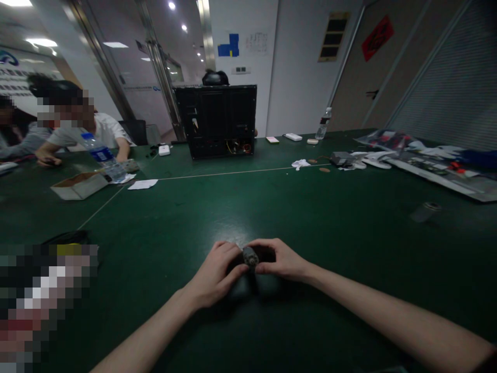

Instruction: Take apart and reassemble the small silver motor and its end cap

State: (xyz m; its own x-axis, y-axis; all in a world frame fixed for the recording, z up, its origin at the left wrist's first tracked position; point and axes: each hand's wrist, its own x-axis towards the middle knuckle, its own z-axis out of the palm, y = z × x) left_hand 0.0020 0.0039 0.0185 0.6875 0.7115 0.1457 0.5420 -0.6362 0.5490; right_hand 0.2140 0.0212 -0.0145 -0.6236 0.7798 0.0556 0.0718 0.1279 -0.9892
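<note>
Between my two hands is a small grey metal cylinder with a detailed round end face, which looks like a small electric motor [250, 257]. My left hand [224, 269] grips it from the left, thumb along the near side and fingers behind. From the right, my right hand [280, 259] pinches it with thumb and fingertips, leaving a dark gap inside the curled fingers. The motor is held just over the green table [310, 321], with its end face turned towards me. Further off to the right, a metal cylinder [426, 211] of similar shape rests on the table.
At the left are an open cardboard box [79, 187], a water bottle [104, 158] and a sheet of paper [143, 184]. A black computer case [217, 122] stands at the far edge. Trays of parts [438, 173] lie at right. People sit along the left and far sides.
</note>
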